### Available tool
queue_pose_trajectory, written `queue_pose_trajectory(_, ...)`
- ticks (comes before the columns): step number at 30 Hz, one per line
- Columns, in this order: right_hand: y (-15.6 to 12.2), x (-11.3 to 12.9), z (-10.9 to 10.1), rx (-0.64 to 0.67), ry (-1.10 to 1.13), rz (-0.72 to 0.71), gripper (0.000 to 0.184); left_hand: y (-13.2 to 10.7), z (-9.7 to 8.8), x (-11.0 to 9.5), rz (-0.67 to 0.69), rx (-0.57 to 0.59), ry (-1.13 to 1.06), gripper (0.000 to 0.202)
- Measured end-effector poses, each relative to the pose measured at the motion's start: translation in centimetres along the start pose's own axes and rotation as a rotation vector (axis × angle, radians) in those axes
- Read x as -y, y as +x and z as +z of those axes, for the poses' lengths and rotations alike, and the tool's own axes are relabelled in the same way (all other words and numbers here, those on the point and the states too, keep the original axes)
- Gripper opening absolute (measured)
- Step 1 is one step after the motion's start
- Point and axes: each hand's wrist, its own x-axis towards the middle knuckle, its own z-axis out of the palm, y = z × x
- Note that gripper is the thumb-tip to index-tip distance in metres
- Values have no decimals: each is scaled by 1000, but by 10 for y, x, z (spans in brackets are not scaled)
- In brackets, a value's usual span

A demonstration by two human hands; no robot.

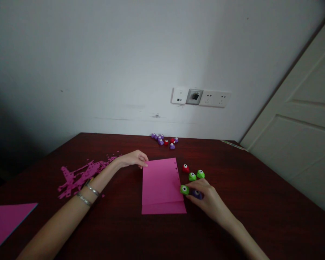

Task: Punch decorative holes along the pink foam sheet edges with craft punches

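Note:
A pink sheet of paper [161,184] lies in front of me, with a row of small punched holes down the upper part of its right edge. Another pink layer shows along its bottom. My left hand [137,159] pinches the sheet's upper left edge between thumb and fingers. At the right edge, my right hand [203,195] grips a green craft paper punch [184,189] that meets the paper. Beneath that hand's curled fingers sits a purple punch [196,194], partly covered. Two more green punches [192,176] and a red punch [185,168] stand just beyond.
Several purple and red punches [160,141] cluster at the back of the dark red table [119,231]. Pink paper scraps [83,175] are strewn on the left. A stack of pink paper [8,224] lies at front left. Wall sockets [213,98] sit above the table.

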Motion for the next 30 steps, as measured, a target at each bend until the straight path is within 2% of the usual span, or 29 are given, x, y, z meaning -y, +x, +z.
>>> queue_pose_trajectory(8,0,8,-3,79,-14,-19,19,2,-2,4,-31,-17,-5,26)
queue_pose_trajectory(18,1,6,-1,109,-14,-32,21,6,-3,13,-31,-30,-30,28)
queue_pose_trajectory(30,0,11,0,171,-25,10,19,4,5,6,-86,3,-40,28)
